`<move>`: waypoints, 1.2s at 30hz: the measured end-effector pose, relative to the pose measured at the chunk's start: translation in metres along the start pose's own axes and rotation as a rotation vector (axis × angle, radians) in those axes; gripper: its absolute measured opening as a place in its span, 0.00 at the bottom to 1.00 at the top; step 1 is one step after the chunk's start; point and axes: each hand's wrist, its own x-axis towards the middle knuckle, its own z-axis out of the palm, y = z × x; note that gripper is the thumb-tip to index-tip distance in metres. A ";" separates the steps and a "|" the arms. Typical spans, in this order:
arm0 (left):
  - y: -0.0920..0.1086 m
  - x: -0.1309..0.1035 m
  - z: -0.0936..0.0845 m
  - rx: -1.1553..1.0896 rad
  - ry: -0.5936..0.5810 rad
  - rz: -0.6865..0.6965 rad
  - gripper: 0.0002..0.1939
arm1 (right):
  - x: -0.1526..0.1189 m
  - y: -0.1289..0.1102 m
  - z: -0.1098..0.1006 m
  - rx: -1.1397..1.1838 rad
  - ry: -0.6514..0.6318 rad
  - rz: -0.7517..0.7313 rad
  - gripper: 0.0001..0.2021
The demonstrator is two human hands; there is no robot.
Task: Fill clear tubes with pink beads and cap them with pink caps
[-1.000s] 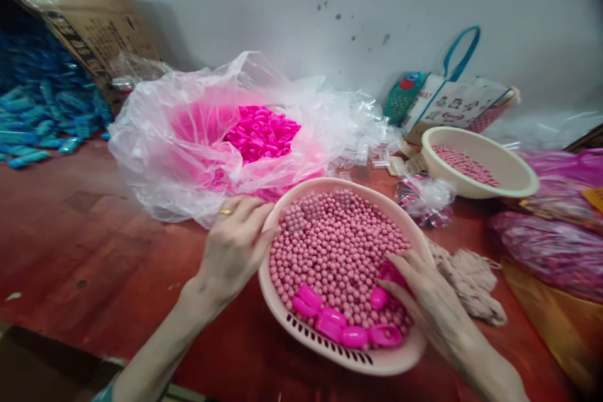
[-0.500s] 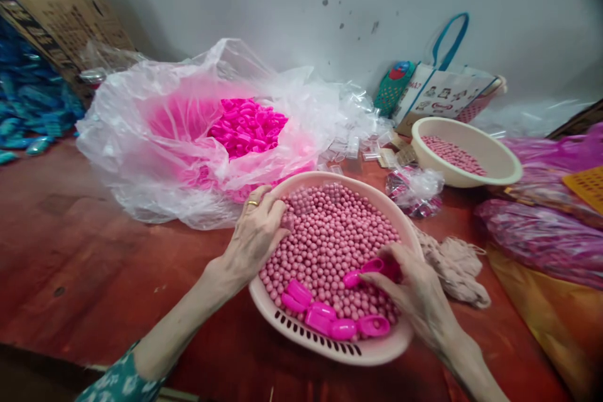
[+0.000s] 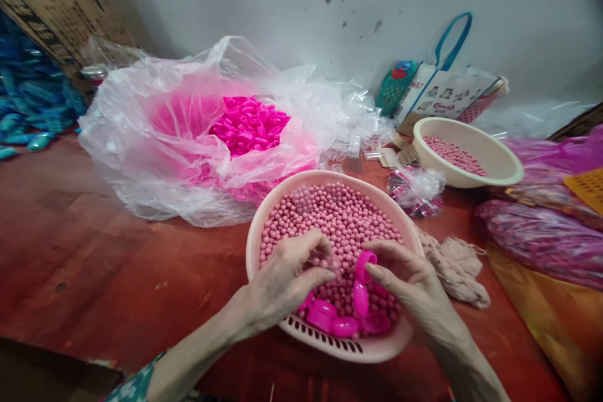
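Note:
A pale pink plastic basket (image 3: pixel 253 240) is filled with small dusty-pink beads (image 3: pixel 339 217). Over its left part, my left hand (image 3: pixel 294 270) pinches a small clear plastic container (image 3: pixel 326 262) with pink beads seen in or through it; its outline is hard to make out. My right hand (image 3: pixel 407 276) grips a bright pink plastic piece (image 3: pixel 362 286) between thumb and fingers, tilted upright with a ring-like upper end and a rounded lower end. More bright pink pieces (image 3: pixel 322 315) lie on the beads at the near side, one partly behind my left fingers.
A clear bag (image 3: pixel 113 119) of bright pink pieces (image 3: pixel 249 125) stands behind the basket. Clear small boxes (image 3: pixel 351 146), a cream bowl (image 3: pixel 506 166) of beads, a beige cloth (image 3: pixel 459 270) and purple packs (image 3: pixel 541 239) sit rightward. Blue pieces (image 3: pixel 28 100) lie far left.
My left hand has moved right and nearer from the basket's left rim, bringing the clear container close to my right hand. My right hand has lifted the pink piece and turned it upright.

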 end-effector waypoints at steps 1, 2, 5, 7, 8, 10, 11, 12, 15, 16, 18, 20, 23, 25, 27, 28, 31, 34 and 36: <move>-0.001 0.000 0.002 -0.004 -0.004 0.005 0.03 | 0.000 0.001 0.002 0.029 -0.017 0.024 0.12; -0.002 0.001 0.004 -0.012 -0.006 0.013 0.04 | 0.000 0.001 0.004 0.057 -0.033 0.051 0.13; -0.008 0.001 0.008 -0.037 0.003 0.034 0.06 | -0.002 0.003 0.012 0.145 -0.067 0.143 0.15; -0.012 0.001 0.011 -0.076 0.013 0.029 0.09 | -0.002 0.002 0.017 0.184 -0.061 0.183 0.15; -0.013 0.000 0.012 -0.109 0.015 0.022 0.11 | -0.002 0.002 0.019 0.193 -0.049 0.186 0.14; -0.016 0.000 0.014 -0.183 0.014 0.007 0.16 | -0.001 0.000 0.021 0.200 -0.015 0.166 0.13; -0.016 -0.001 0.014 -0.207 0.014 0.002 0.19 | 0.001 -0.001 0.021 0.190 -0.003 0.141 0.13; -0.016 -0.001 0.015 -0.212 0.013 0.002 0.22 | 0.002 -0.002 0.021 0.161 0.005 0.099 0.12; -0.016 -0.002 0.016 -0.124 0.009 0.013 0.28 | 0.006 -0.004 0.023 -0.055 0.016 -0.138 0.09; -0.017 -0.002 0.016 -0.085 0.014 0.016 0.29 | 0.007 -0.004 0.024 -0.162 0.012 -0.235 0.08; -0.018 -0.003 0.017 -0.025 0.039 0.023 0.31 | 0.008 -0.004 0.028 -0.382 -0.009 -0.403 0.08; -0.021 -0.003 0.018 0.002 0.078 0.036 0.33 | 0.008 -0.002 0.032 -0.565 -0.045 -0.507 0.10; -0.024 -0.004 0.020 -0.008 0.099 0.036 0.35 | 0.006 0.001 0.034 -0.695 -0.082 -0.585 0.12; -0.024 -0.004 0.021 -0.087 0.084 0.017 0.36 | 0.004 0.002 0.033 -0.721 -0.084 -0.578 0.12; -0.021 -0.003 0.020 -0.249 0.075 -0.020 0.37 | 0.002 0.003 0.031 -0.699 -0.063 -0.524 0.10; -0.019 -0.003 0.019 -0.341 0.074 -0.046 0.39 | 0.001 0.004 0.030 -0.666 -0.041 -0.496 0.09; -0.014 -0.003 0.015 -0.509 0.027 -0.128 0.33 | 0.001 0.006 0.028 -0.518 0.054 -0.425 0.10; -0.011 -0.004 0.010 -0.429 -0.122 -0.149 0.08 | 0.003 0.006 0.029 -0.401 0.066 -0.370 0.10; -0.010 -0.005 0.008 -0.343 -0.154 -0.139 0.05 | 0.005 0.003 0.030 -0.412 0.002 -0.401 0.11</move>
